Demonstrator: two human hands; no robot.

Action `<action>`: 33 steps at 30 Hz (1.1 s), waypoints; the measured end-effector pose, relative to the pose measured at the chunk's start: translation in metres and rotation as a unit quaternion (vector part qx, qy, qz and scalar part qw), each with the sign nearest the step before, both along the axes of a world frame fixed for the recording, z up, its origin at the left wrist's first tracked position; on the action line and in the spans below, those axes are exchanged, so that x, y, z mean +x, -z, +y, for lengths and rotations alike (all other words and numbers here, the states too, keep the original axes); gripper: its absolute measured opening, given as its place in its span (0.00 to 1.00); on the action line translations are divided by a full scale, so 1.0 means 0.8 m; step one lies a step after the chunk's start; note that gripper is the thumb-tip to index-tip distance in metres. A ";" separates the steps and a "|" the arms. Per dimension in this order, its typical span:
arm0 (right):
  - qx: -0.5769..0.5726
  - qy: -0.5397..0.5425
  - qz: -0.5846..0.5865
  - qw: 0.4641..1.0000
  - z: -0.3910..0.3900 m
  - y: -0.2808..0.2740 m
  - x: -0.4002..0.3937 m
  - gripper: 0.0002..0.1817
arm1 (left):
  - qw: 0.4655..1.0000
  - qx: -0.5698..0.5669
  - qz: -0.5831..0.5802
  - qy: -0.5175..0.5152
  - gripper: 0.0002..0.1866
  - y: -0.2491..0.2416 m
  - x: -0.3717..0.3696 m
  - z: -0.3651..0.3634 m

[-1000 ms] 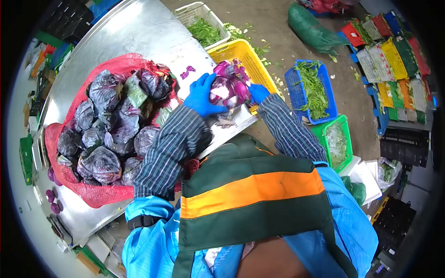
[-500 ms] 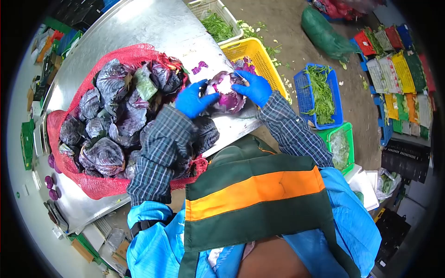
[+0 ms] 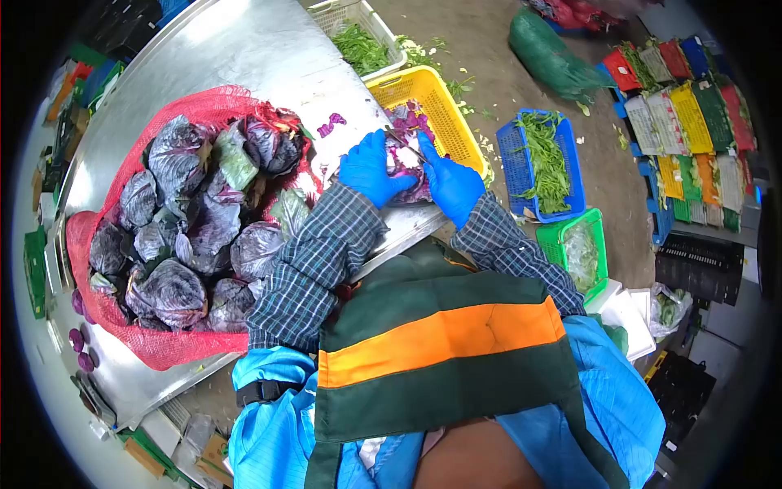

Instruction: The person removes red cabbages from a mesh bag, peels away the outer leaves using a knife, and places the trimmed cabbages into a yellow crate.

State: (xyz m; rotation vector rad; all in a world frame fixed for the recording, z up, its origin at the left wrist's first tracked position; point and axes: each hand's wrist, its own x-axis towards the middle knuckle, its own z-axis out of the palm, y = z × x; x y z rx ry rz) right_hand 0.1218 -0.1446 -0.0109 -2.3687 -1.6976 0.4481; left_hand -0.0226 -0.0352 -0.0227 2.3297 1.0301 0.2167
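A red cabbage (image 3: 413,189), its pale cut part partly showing, sits at the right edge of the metal table (image 3: 269,57). My left hand (image 3: 371,171) is closed against its left side, thumb along the front. In my right hand (image 3: 450,183) is a knife (image 3: 405,145), whose thin dark blade slants across the top of the cabbage; its handle is hidden by my fingers. Just beyond stands a yellow basket (image 3: 456,130) with purple leaf trimmings (image 3: 422,121) inside. Small purple scraps (image 3: 331,125) lie on the table to the left of it.
On my left, a red mesh sack (image 3: 155,346) lies open around several red cabbages (image 3: 175,293). Trimmed purple heads (image 3: 76,340) rest at the far left. To the right stand a blue basket (image 3: 515,167) of greens, a green crate (image 3: 599,269) and stacked crates (image 3: 692,122).
My left hand has moved right, onto the cabbage and closer to my right hand. The knife blade now lies across the cabbage top. The view has shifted slightly.
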 end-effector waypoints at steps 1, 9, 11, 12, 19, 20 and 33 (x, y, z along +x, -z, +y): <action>-0.001 0.003 -0.001 1.000 -0.003 0.007 0.002 0.30 | 1.000 -0.001 -0.001 0.003 0.51 0.001 0.003 0.001; -0.031 0.015 0.038 0.999 0.026 0.028 0.024 0.25 | 0.997 0.006 0.080 0.024 0.52 0.002 0.017 0.006; 0.013 0.046 0.064 0.997 0.046 0.069 0.054 0.24 | 0.995 0.027 0.086 0.034 0.53 -0.001 0.017 0.001; 0.060 0.077 0.061 0.993 0.054 0.089 0.073 0.24 | 0.997 0.015 0.071 0.035 0.53 -0.006 0.010 -0.001; -0.233 0.202 0.323 0.895 0.008 0.141 0.138 0.32 | 0.976 -0.136 -0.134 0.109 0.53 0.042 -0.065 0.055; -0.104 0.193 0.314 0.924 0.002 0.139 0.130 0.34 | 0.973 -0.164 -0.122 0.111 0.54 0.045 -0.073 0.065; 0.106 0.056 0.411 0.904 0.037 0.033 0.010 0.30 | 0.988 0.083 -0.126 -0.040 0.40 0.009 -0.039 -0.023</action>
